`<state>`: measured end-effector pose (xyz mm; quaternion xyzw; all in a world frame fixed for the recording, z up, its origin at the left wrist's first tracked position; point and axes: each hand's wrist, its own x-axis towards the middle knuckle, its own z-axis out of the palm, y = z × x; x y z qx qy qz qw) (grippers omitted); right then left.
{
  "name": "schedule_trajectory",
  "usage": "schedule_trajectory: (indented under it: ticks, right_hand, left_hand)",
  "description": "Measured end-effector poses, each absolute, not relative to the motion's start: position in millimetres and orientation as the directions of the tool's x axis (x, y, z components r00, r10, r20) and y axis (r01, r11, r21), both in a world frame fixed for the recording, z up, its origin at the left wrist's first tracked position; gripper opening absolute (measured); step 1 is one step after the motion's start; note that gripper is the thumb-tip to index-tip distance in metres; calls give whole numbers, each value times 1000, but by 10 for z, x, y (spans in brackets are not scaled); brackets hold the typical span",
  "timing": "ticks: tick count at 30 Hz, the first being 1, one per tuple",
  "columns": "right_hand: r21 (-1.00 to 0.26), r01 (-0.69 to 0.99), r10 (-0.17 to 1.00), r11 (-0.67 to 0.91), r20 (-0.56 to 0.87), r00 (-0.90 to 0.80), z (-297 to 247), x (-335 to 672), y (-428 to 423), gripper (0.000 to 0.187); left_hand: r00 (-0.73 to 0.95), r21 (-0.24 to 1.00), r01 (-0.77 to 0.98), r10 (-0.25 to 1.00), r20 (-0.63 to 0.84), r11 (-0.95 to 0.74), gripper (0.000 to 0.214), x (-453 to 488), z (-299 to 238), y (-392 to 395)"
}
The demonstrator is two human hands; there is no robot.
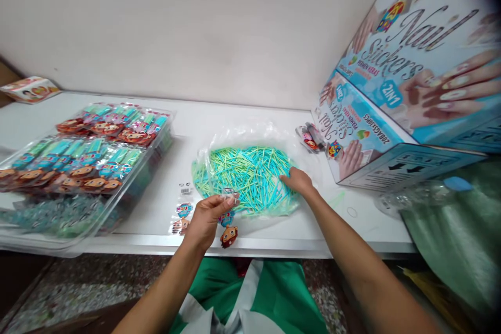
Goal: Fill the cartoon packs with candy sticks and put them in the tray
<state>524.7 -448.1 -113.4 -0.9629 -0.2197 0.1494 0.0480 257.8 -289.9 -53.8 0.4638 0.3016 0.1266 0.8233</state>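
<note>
A clear packet (229,194) is pinched in the left hand (207,216) just beside the bagged teal sticks (246,175) on the worktop (188,130) — kept close; the right hand (298,180) is laid on them, its grip not discernible.

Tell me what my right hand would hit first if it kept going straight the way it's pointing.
The right hand points left into the pile of turquoise and green sticks in the clear bag; its fingertips seem already at the pile's edge.
</note>
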Motion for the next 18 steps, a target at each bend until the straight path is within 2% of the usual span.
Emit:
schedule_trajectory:
  ticks: [3,7,13,16,18]
  right_hand:
    - [-198,428,470,-882,-293,833,-1137,5273,-4350,39]
    - [-340,463,566,-818,-332,755,-1105,5272,-4265,24]
    - [-592,445,683,-673,-264,681,-1002,5190,-4248,36]
    - [-634,470,720,-614,-207,662,-923,5168,-4198,36]
    - [-628,512,740,-587,-157,655,-873,5152,-4152,29]
  left_hand:
    - [782,803,80,462,-418,591,20,2582,-537,-2918]
    - [797,779,101,418,-435,618,23,2579,-549,-2924]
    - [821,795,100,402,-406,599,23,2576,-550,-2868]
    - [815,805,90,421,-398,586,23,2590,-525,-2820]
    - [812,814,81,436,-388,575,24,2607,-503,-2795]
